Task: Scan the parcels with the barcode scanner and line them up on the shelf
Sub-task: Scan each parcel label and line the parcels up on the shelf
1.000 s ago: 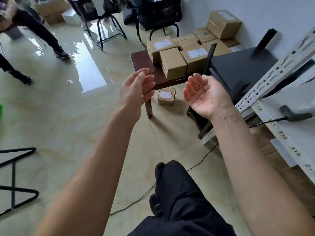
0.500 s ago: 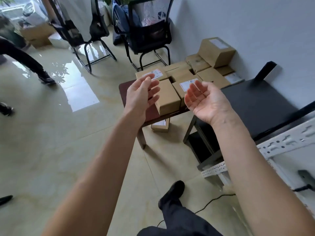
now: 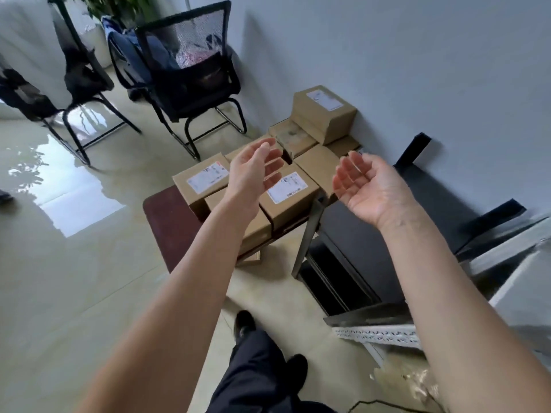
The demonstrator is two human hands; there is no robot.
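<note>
Glossy tiled floor (image 3: 74, 278), white wall. Cardboard parcels (image 3: 286, 192) clustered on dark red tabletop (image 3: 167, 222). Left hand (image 3: 253, 174) and right hand (image 3: 369, 189) raised above them, fingers relaxed, empty.

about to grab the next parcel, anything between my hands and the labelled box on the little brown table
Nothing visible does. The left hand and right hand are both open and empty, held in the air above the labelled box on the brown table. Only neighbouring parcels sit close beside it.
</note>
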